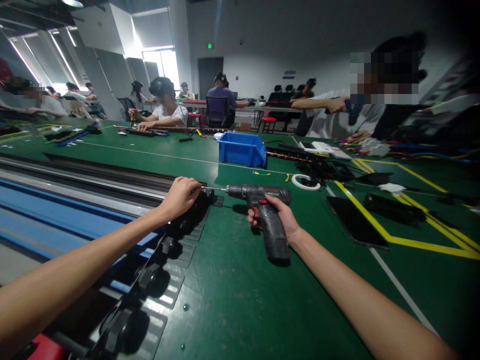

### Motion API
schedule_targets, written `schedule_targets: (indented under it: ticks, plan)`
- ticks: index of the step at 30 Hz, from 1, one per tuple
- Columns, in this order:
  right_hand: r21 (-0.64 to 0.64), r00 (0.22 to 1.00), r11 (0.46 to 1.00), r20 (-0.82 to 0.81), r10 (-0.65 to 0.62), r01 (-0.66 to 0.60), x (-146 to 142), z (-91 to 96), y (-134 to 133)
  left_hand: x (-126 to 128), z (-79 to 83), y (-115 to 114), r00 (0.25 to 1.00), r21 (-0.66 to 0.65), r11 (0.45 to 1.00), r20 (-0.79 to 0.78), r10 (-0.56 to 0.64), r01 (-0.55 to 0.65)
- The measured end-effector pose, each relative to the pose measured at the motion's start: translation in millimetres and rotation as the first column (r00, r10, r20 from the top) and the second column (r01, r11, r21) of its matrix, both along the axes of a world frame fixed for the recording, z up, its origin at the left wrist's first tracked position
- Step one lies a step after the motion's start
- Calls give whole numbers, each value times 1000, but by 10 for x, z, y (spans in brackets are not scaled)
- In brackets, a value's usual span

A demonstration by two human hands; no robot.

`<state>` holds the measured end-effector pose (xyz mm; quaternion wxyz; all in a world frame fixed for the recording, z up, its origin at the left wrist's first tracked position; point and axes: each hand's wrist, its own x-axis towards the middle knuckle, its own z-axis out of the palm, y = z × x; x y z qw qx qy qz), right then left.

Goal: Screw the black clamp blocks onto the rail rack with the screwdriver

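My right hand (279,212) is wrapped around the grip of a black and red cordless drill (270,220), its index finger at the red trigger. A long thin bit (219,189) points left from the chuck towards the end of the farthest metal rail. There my left hand (182,194) is closed in a pinch beside the bit's tip; what the fingers hold is hidden. Below it, a row of long black, silver and blue rails (75,205) lies side by side, with black end fittings (153,280) and slotted metal plates (172,290) along their right ends.
A blue plastic bin (242,150) stands beyond the drill. To the right are a white ring (305,182), a dark flat tablet-like panel (356,222) and loose wires (390,150). Another person (367,95) works at the right with a drill; others sit farther back.
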<state>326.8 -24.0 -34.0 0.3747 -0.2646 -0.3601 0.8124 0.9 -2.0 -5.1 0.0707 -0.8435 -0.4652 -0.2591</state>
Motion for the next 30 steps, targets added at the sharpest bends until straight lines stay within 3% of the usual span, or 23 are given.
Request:
schedule_targets:
  ticks: [13,19,24,30]
  plan:
    - [-4,1000,1000,-7,16,-16,4,-5,0,94,192,-119,962,218,976,-263,70,-11]
    - [-19,1000,1000,-14,-6,6,0,19,-24,97,167,-86,983,125,991,-172,66,-45]
    - [-85,999,996,-43,-20,16,11,15,-26,71,81,-41,985,78,985,-78,157,-151]
    - [-133,994,989,-79,-70,59,19,-11,27,28,17,-26,978,-168,967,-113,176,-193]
